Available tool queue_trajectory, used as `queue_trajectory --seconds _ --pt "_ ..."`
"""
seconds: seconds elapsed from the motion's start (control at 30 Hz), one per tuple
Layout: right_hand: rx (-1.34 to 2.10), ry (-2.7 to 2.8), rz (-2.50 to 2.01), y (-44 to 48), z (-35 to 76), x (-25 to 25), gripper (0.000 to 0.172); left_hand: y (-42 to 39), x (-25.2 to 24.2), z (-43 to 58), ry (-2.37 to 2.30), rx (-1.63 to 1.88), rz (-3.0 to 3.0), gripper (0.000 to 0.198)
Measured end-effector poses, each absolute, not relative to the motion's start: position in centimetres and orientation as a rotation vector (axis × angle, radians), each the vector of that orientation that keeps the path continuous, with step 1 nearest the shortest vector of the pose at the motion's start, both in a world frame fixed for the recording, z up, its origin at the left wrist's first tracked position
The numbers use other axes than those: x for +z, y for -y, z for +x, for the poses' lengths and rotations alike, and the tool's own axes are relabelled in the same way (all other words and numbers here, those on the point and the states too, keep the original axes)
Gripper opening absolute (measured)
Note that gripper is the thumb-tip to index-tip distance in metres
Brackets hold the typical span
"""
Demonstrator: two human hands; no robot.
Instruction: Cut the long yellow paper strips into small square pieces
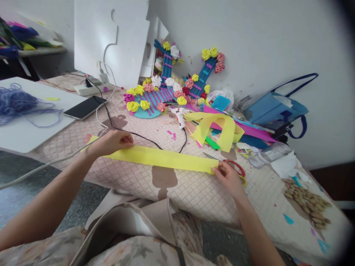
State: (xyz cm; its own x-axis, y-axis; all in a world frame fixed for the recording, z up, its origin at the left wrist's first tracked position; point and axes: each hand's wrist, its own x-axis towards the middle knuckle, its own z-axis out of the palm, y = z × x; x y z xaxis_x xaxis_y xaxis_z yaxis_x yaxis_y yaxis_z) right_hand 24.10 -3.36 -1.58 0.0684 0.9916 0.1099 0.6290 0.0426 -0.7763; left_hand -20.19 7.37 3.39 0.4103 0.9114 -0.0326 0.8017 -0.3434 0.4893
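A long yellow paper strip [163,158] lies stretched across the quilted cloth [191,188] in front of me. My left hand [112,142] is closed on its left end, fingers curled over the paper. My right hand [229,175] pinches the strip's right end. Red-handled scissors [235,166] lie just behind my right hand, their blades pointing left. More loose yellow strips [219,127] are curled up behind them.
A glue gun [180,116] with a black cable lies mid-table beside paper-flower crafts [166,94]. A phone [84,107] and blue yarn [16,103] rest on a white board at left. A blue bag [277,111] leans on the wall. Nuts [305,201] lie at right.
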Motion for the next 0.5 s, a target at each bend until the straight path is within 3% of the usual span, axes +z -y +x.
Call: queue_trajectory --seconds 0.17,0.3,0.4,0.5 --pt "0.601 1.645 -1.715 3.5 24.1 -1.6 0.025 -7.1 3.1 -20.5 -1.536 0.399 2.268 0.022" --pt "0.557 1.635 -1.727 3.5 23.8 -1.7 0.027 -4.9 2.5 -17.9 -1.578 0.738 2.514 0.022" --pt "0.574 1.626 -1.711 3.4 23.8 -1.8 0.027 -2.3 1.6 -14.9 -1.190 0.821 2.620 0.022" --pt "0.578 1.632 -1.694 3.4 24.1 -2.0 0.025 0.0 0.5 -12.5 -0.809 0.632 2.735 0.033"
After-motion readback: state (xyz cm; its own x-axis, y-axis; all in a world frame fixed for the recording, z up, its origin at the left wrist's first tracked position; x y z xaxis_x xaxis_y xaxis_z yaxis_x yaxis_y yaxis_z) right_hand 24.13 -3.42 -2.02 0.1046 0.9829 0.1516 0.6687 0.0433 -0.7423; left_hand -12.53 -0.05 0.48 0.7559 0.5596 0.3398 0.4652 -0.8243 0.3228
